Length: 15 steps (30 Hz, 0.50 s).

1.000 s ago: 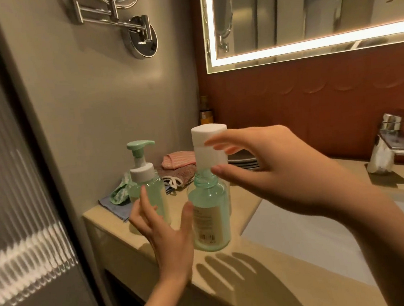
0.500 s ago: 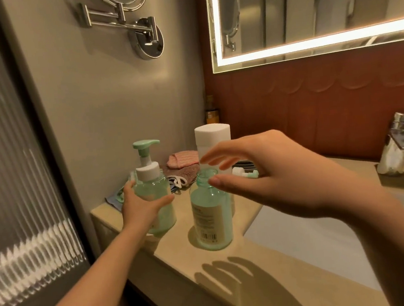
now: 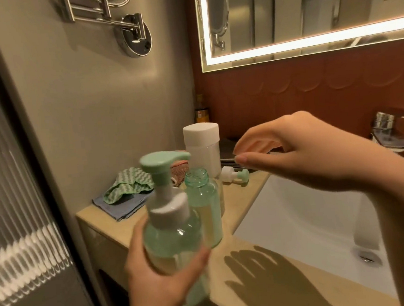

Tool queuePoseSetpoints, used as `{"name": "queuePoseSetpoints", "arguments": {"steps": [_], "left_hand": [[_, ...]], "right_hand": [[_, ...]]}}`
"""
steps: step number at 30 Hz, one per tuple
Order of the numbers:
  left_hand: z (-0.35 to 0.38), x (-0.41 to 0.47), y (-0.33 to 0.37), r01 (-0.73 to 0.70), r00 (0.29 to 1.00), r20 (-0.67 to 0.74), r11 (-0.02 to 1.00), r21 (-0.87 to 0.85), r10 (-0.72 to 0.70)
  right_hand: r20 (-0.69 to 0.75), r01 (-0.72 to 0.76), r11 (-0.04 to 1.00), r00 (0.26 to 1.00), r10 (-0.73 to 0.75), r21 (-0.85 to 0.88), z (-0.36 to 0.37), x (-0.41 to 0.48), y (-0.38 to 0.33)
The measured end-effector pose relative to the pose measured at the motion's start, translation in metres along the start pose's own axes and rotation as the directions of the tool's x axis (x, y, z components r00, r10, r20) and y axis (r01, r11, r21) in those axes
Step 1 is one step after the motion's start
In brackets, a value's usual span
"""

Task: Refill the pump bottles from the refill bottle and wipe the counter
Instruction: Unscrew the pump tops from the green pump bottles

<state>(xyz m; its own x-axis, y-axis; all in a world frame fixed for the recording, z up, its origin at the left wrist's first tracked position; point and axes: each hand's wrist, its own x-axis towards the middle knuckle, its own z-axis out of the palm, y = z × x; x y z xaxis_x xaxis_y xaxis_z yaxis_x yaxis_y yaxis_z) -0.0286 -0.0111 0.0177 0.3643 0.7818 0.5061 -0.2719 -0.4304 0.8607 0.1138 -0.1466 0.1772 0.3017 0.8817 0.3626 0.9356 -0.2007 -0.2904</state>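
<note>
The left hand's (image 3: 159, 286) grip held a pump bottle (image 3: 171, 228) before the open bottle (image 3: 204, 206) on the worktop (image 3: 257, 294), the right hand's (image 3: 306, 151) grip loose and empty above it, the capped refill bottle (image 3: 203, 148) and cloths (image 3: 128, 188) behind, pouring and wiping apparently undone.

The left hand (image 3: 158, 276) is lifting the capped green pump bottle (image 3: 171, 231) off the counter (image 3: 233, 267), toward the camera, while the right hand (image 3: 301, 151) is drawing back.

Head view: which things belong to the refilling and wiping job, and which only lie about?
Job: pump bottle in left hand, open green bottle, loose pump head, white-capped bottle, green cloth.
Lying about: tap, amber bottle, dark plates, swing-arm mirror.
</note>
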Motion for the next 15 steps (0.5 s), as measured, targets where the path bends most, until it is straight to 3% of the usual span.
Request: {"name": "queuePoseSetpoints", "arguments": {"steps": [4,7,15], "left_hand": [[0.032,-0.022,-0.004,-0.075,0.994,0.091,0.984,0.159,0.061],[0.056,-0.023,-0.011,-0.134,0.991,0.044,0.958,0.254,0.127],[0.092,-0.012,-0.025,-0.193,0.964,-0.096,0.905,0.378,0.246]], "right_hand": [[-0.151,-0.046,0.999,0.988,0.043,-0.017,-0.003,-0.002,0.003],[-0.263,-0.048,0.999,0.963,0.050,0.011,-0.003,-0.003,0.001],[-0.221,-0.236,0.967,0.952,0.211,-0.094,0.010,0.003,-0.009]]}}
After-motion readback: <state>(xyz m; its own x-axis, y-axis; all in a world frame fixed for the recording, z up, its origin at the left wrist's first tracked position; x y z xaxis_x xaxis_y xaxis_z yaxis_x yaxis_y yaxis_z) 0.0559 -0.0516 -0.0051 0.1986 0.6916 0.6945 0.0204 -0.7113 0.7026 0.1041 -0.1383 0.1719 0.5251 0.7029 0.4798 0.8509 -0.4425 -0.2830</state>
